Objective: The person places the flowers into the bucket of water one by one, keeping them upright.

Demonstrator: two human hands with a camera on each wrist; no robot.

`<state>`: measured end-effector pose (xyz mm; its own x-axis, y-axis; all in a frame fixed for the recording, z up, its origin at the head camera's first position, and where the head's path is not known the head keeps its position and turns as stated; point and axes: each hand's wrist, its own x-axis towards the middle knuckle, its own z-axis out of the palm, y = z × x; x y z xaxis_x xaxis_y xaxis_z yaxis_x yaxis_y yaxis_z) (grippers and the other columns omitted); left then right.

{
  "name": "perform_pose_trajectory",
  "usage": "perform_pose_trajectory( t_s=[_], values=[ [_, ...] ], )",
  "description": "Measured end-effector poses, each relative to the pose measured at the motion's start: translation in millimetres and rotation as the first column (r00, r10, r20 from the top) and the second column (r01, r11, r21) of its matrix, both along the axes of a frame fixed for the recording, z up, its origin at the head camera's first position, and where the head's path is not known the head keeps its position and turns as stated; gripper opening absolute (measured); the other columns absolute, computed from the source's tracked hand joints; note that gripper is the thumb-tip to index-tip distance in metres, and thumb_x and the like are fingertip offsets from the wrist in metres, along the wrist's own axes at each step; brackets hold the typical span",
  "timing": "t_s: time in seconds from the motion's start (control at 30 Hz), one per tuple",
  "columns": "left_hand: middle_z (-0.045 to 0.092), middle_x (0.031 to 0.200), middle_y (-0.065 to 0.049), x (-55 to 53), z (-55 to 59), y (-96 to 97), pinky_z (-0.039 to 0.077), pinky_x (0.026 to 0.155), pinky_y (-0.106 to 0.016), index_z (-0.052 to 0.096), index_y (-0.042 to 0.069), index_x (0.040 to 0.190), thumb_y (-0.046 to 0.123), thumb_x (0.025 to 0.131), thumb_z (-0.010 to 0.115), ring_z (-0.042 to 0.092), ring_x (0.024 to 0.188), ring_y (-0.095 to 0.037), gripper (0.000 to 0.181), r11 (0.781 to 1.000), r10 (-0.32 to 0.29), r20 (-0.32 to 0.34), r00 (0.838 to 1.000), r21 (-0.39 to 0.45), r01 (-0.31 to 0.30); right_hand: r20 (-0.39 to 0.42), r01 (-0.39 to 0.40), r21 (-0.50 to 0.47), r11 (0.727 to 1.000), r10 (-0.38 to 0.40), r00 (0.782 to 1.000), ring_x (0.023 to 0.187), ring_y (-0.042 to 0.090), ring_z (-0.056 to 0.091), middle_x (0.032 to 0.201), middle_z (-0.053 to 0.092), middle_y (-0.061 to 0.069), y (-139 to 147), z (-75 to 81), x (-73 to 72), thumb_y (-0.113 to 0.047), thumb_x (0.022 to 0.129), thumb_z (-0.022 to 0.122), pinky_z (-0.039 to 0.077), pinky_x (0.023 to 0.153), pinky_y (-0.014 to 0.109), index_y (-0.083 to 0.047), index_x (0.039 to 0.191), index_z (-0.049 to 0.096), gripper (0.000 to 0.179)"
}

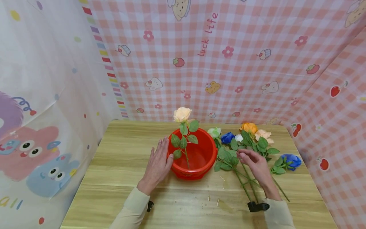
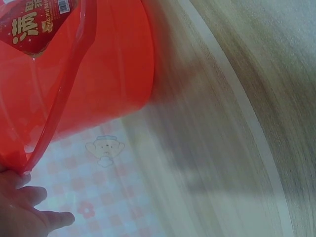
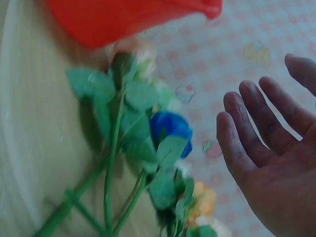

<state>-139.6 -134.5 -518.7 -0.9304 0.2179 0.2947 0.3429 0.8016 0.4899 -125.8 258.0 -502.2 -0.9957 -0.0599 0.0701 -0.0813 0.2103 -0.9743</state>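
A red plastic bucket [image 1: 206,165] stands on the table, and one cream-peach rose [image 1: 182,114] leans inside it, its leafy stem reaching to the bottom. Along the bucket's left side lies my left hand [image 1: 158,165], fingers extended and thumb at the rim; the left wrist view has these fingers [image 2: 32,195] beside the rim. My right hand [image 1: 254,163] hovers over several artificial roses right of the bucket, holding nothing. Its fingers [image 3: 256,113] look spread and relaxed in the right wrist view. Beneath it lie green stems [image 1: 243,184] with leaves, crossing each other.
Near the table's back right lie a blue rose [image 1: 227,138], an orange rose [image 1: 249,128] and a peach rose [image 1: 264,135]. Another blue rose [image 1: 291,161] lies farther right. Water spots [image 1: 224,205] mark the wooden table [image 1: 120,159]. Pink checked cloth [image 1: 197,73] hangs behind.
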Motion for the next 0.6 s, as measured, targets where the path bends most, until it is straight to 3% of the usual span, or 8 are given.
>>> perform_pose_trajectory(
  t_s=[0.37, 0.6],
  values=[
    [0.028, 0.168, -0.016, 0.0, 0.3, 0.7, 0.019, 0.122, -0.064, 0.026, -0.002, 0.162, 0.030, 0.108, 0.040, 0.025, 0.155, -0.038, 0.065, 1.000, 0.005, 0.010, 1.000, -0.006, -0.005, 0.108, -0.120, 0.133, 0.984, 0.106, 0.989, 0.107, 0.007, 0.068, 0.132, 0.066, 0.023, 29.0, -21.1, -3.1, -0.024, 0.106, 0.060, 0.057, 0.092, 0.030, 0.004, 0.136, 0.063, 0.042],
    [0.028, 0.168, -0.015, 0.0, -0.1, 1.2, 0.019, 0.122, -0.065, 0.026, -0.001, 0.162, 0.030, 0.108, 0.041, 0.026, 0.154, -0.038, 0.065, 1.000, 0.007, 0.010, 1.000, -0.010, -0.007, 0.152, -0.207, 0.241, 0.948, 0.174, 0.973, 0.114, 0.023, 0.067, 0.133, 0.066, 0.023, 40.9, -27.2, -10.6, -0.022, 0.104, 0.064, 0.056, 0.092, 0.037, 0.004, 0.136, 0.063, 0.042]
  ],
)
